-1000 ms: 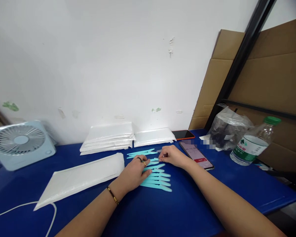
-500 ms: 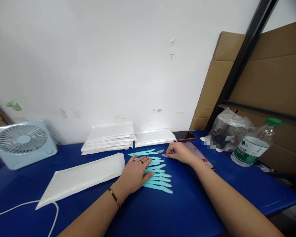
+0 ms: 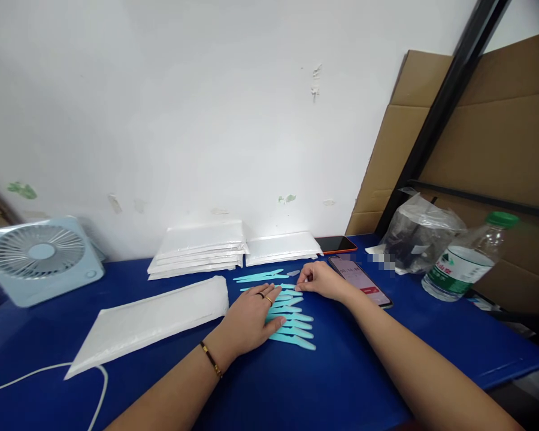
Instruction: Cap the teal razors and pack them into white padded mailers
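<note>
Several light turquoise plastic blades (image 3: 291,328) lie in a row on the blue table (image 3: 296,389). My left hand (image 3: 250,316) rests flat on their left ends, fingers stretched out, with rings on two fingers and a bracelet at the wrist. My right hand (image 3: 320,280) is at the far end of the row with its fingers pinched together on a small clear piece that I cannot name. Two more turquoise blades (image 3: 259,276) lie crossed just beyond the row, and a small clear cap (image 3: 293,273) lies beside them.
A white padded envelope (image 3: 148,320) lies left of my hands, stacks of white envelopes (image 3: 197,248) against the wall. A phone (image 3: 358,280) lies right of my right hand, another phone (image 3: 336,243) behind it. A plastic bag (image 3: 415,233), water bottle (image 3: 469,257), fan (image 3: 38,257) and white cable (image 3: 49,377) stand around.
My right hand went from the row out to the small clear piece near the phone and came back to the row's far end. My left hand stayed flat on the blades.
</note>
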`<state>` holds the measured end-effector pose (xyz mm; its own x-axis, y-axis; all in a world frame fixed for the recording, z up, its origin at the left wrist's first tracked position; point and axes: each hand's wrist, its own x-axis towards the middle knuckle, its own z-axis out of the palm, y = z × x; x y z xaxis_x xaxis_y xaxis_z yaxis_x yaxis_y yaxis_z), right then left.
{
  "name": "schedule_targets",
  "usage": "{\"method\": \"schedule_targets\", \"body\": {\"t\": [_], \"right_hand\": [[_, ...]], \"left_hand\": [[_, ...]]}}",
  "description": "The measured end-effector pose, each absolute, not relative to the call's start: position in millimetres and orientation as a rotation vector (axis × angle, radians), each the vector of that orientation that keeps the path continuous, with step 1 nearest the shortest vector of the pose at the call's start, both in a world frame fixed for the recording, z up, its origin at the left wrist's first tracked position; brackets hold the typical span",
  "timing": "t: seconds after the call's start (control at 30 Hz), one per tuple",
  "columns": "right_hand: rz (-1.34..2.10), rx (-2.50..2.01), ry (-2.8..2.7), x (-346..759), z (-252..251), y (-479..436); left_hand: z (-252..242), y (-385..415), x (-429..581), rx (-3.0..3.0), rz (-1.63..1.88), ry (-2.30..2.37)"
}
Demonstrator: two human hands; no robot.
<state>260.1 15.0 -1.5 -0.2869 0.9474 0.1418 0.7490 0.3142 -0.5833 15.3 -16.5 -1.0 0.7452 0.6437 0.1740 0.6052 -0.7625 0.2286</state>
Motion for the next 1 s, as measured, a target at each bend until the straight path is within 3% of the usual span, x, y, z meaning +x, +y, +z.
{"method": "schedule_targets", "body": {"t": [0.3, 0.53, 1.0], "right_hand": [[0.452, -1.402, -2.150, 250, -7, 17], [0.039, -1.368, -2.299, 264, -2, 23], [0.108, -1.416, -2.353, 263, 5, 12]], "left_hand": [[-1, -18, 16, 2.747, 0.398, 0.993], [-8, -10, 12, 2.780, 0.429, 1.176], [2, -19, 16, 2.763, 0.423, 1.179]]}}
